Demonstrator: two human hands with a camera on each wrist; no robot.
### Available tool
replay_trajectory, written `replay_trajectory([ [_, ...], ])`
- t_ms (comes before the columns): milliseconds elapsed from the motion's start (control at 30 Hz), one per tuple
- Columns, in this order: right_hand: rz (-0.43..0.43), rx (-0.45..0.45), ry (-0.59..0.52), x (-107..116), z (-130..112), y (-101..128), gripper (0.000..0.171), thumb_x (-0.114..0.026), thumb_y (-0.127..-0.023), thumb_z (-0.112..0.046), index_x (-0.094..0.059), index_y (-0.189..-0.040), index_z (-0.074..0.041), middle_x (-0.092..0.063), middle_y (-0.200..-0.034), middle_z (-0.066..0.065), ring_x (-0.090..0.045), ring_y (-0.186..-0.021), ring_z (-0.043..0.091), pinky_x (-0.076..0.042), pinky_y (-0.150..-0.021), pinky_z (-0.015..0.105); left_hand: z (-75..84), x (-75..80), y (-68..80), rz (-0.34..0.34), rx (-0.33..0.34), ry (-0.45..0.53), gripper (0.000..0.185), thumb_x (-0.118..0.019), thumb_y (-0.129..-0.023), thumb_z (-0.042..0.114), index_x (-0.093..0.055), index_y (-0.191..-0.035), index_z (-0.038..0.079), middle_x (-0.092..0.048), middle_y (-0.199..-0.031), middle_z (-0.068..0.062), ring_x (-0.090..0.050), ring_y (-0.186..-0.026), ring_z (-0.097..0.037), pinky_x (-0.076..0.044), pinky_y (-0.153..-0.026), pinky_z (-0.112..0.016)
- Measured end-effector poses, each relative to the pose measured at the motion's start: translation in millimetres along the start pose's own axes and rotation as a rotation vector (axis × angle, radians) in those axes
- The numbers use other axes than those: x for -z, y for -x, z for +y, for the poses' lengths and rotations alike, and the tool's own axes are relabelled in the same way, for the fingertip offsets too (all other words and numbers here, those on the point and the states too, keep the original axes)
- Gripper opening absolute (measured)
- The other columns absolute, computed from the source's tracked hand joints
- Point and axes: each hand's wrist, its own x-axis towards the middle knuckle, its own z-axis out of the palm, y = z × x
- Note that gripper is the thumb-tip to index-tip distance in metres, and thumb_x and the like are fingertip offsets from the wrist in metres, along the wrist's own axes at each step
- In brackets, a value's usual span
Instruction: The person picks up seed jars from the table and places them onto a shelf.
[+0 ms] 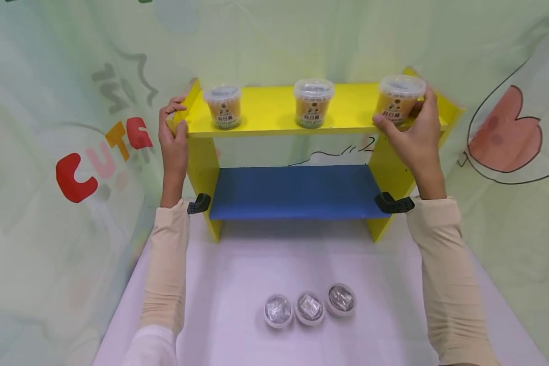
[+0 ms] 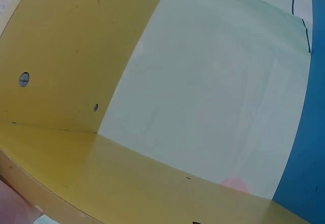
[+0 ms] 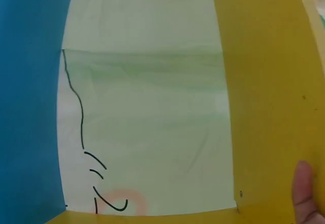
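Note:
My right hand grips a lidded plastic tub at the right end of the yellow top board of a small shelf, its thumb across the tub's front. In the right wrist view only a thumb shows, against the yellow board. My left hand grips the shelf's top left corner, thumb in front and fingers over the side panel. Two matching tubs stand upright on the board, one on the left and one in the middle, their labels facing me.
Below is a blue lower board between yellow side panels. Three small round containers with silvery contents sit in a row on the white surface in front. Printed cloth walls rise behind and at both sides.

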Motion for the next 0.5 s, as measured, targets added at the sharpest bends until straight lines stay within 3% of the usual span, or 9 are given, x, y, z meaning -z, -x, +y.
replay_trajectory([
  [167,-0.036,-0.074,0.029,5.8,-4.2,-3.4,0.083,-0.074,-0.083,-0.032,-0.024,-0.150,-0.025,-0.047,-0.115,-0.012,-0.046,-0.099,0.002,-0.043,-0.078,0.010,2.6,-0.9,-2.1,-0.005,0.008,0.001,0.024,-0.039,-0.091,0.000,-0.051,-0.108,0.013,-0.047,-0.141,-0.008,-0.044,-0.130,-0.024,-0.050,-0.090,-0.018],
  [500,-0.066,-0.111,0.077,6.2,-5.2,-2.9,0.084,-0.071,-0.085,-0.034,-0.021,-0.152,-0.022,-0.051,-0.125,-0.001,-0.047,-0.102,0.002,-0.043,-0.081,0.012,0.7,0.4,-1.0,-0.005,0.014,0.027,0.025,-0.039,-0.090,-0.001,-0.052,-0.106,0.014,-0.046,-0.141,-0.009,-0.044,-0.130,-0.024,-0.051,-0.090,-0.018],
])
